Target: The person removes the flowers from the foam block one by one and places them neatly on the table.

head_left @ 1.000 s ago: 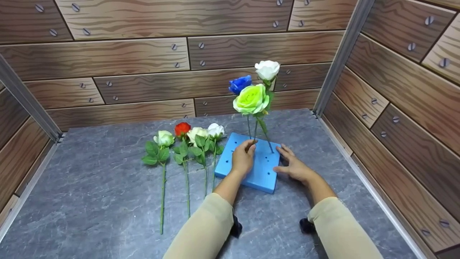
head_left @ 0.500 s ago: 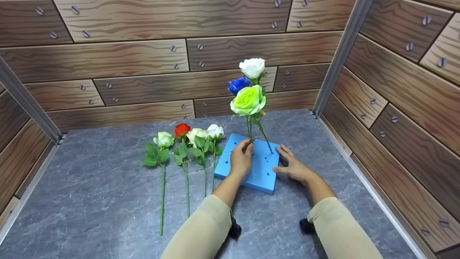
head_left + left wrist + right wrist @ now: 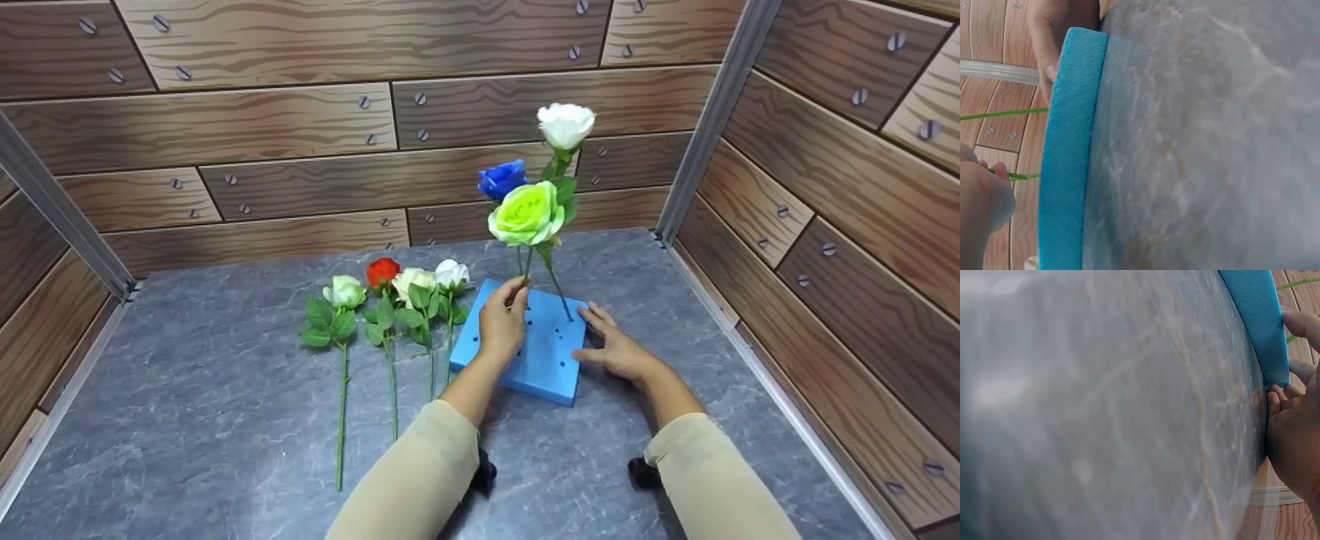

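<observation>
My left hand [image 3: 501,324] is over the blue foam block [image 3: 546,375] and pinches a stem between thumb and fingers. The stem passes behind the lime-green rose [image 3: 526,214] and appears to lead to the tall white rose [image 3: 566,126]. Whether its lower end touches the block is hidden. The lime-green rose and the blue rose [image 3: 502,181] stand upright in the block, the blue one's base hidden. Against the block's right edge, my right hand [image 3: 621,352] rests with thumb and fingers spread. The left wrist view shows the pinched green stem [image 3: 1019,176] beside the block.
Left of the block, a pale green rose [image 3: 346,292], a red rose [image 3: 383,271], a cream rose [image 3: 414,285] and a white-headed rose [image 3: 451,274] lie on the grey marbled table [image 3: 225,390]. Several small holes show in the block. Wood-patterned walls [image 3: 300,124] enclose the table.
The tall white rose has swung left, then back right and a little higher. My left hand has shifted slightly left and up with the stem. My right hand stays at the block.
</observation>
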A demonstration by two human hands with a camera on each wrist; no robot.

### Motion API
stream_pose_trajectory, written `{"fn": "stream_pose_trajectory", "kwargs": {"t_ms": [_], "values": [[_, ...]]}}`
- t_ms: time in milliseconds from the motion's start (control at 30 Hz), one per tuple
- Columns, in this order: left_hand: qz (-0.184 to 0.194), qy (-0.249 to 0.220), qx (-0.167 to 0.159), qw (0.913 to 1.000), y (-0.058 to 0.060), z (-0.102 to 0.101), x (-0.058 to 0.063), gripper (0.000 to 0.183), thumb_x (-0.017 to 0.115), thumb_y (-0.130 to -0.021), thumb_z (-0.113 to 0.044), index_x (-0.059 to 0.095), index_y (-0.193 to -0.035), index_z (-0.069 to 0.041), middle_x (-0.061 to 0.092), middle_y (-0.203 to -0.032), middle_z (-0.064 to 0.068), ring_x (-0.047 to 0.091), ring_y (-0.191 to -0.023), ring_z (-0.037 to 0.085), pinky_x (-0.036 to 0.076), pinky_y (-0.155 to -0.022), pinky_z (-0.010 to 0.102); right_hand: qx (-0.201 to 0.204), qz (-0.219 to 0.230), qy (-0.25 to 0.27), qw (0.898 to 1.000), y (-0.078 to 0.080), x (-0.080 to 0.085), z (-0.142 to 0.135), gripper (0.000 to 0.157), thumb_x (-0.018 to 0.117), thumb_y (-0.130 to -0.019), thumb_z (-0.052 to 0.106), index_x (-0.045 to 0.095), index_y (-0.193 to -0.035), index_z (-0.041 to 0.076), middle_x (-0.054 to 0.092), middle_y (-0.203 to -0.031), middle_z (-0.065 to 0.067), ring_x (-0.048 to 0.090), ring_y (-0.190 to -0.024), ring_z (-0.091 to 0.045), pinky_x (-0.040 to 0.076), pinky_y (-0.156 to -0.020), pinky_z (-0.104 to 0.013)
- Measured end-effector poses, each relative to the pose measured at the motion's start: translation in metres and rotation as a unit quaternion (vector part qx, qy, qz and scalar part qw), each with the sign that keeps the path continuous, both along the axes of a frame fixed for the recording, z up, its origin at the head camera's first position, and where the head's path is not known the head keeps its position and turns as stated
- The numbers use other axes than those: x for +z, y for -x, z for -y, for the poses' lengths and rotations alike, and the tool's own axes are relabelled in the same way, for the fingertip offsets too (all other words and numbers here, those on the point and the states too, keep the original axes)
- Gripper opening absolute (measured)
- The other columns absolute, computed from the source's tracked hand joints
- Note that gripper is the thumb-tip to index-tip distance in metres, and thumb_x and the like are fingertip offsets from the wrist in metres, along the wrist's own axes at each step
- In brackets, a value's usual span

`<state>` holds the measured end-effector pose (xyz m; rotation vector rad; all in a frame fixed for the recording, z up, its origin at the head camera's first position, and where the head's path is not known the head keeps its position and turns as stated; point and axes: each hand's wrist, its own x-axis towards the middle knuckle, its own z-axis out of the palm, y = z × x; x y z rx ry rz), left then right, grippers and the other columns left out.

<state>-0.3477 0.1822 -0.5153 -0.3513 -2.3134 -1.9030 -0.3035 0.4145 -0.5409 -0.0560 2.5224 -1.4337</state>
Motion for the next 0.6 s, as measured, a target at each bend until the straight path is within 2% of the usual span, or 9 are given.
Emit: {"fn": "stream_pose_trajectory", "kwargs": {"t_ms": [133, 233, 333, 433, 500, 600], "values": [[0.0, -0.006, 0.0, 1.0, 0.001, 0.004, 0.005, 0.03, 0.058, -0.113, -0.021, 0.073, -0.139, -0.016, 0.077, -0.112, 0.015, 0.073, -0.1, 0.038, 0.051, -0.065, 0.02, 0.003, -0.002, -0.002, 1.0, -0.001, -0.001, -0.001, 0.101, 0.081, -0.1, 0.028, 0.016, -0.175, 0.012, -0.013, -0.184, -0.015, -0.019, -0.168, -0.046, 0.005, -0.137, -0.07], [-0.006, 0.004, 0.005, 1.0, 0.003, 0.008, 0.007, 0.029, 0.059, -0.113, -0.02, 0.074, -0.138, -0.015, 0.077, -0.112, 0.018, 0.074, -0.098, 0.03, 0.053, -0.067, 0.019, 0.003, 0.003, -0.004, 1.0, -0.001, -0.001, -0.001, 0.101, 0.08, -0.1, 0.03, 0.015, -0.175, 0.013, -0.014, -0.184, -0.014, -0.018, -0.168, -0.046, 0.006, -0.137, -0.07], [-0.016, 0.01, 0.006, 0.9998, 0.003, 0.012, 0.01, 0.028, 0.06, -0.113, -0.019, 0.074, -0.137, -0.014, 0.078, -0.112, 0.018, 0.073, -0.093, 0.019, 0.057, -0.071, 0.021, 0.007, 0.008, -0.002, 1.0, 0.0, 0.0, -0.001, 0.102, 0.08, -0.1, 0.031, 0.012, -0.176, 0.014, -0.016, -0.183, -0.014, -0.009, -0.169, -0.047, 0.011, -0.138, -0.069], [-0.023, 0.01, 0.002, 0.9997, 0.003, 0.015, 0.013, 0.028, 0.06, -0.113, -0.018, 0.074, -0.137, -0.014, 0.078, -0.112, 0.015, 0.071, -0.091, 0.014, 0.058, -0.074, 0.023, 0.006, 0.012, 0.001, 1.0, 0.0, 0.0, -0.001, 0.103, 0.079, -0.101, 0.032, 0.011, -0.176, 0.015, -0.017, -0.183, -0.013, 0.0, -0.17, -0.047, 0.014, -0.138, -0.067], [-0.026, 0.009, -0.001, 0.9996, 0.003, 0.017, 0.015, 0.028, 0.059, -0.113, -0.017, 0.073, -0.137, -0.014, 0.078, -0.113, 0.014, 0.071, -0.093, 0.015, 0.059, -0.076, 0.024, 0.005, 0.012, 0.0, 1.0, 0.001, 0.0, -0.001, 0.103, 0.08, -0.101, 0.032, 0.011, -0.176, 0.014, -0.017, -0.183, -0.014, 0.0, -0.17, -0.047, 0.014, -0.138, -0.067], [-0.032, -0.001, -0.005, 0.9995, 0.003, 0.02, 0.017, 0.029, 0.059, -0.113, -0.016, 0.073, -0.137, -0.011, 0.078, -0.112, 0.013, 0.074, -0.097, 0.023, 0.061, -0.079, 0.024, 0.004, 0.013, -0.002, 1.0, 0.001, 0.0, 0.0, 0.103, 0.08, -0.101, 0.032, 0.012, -0.176, 0.014, -0.016, -0.183, -0.014, -0.004, -0.17, -0.047, 0.012, -0.138, -0.068]]}}
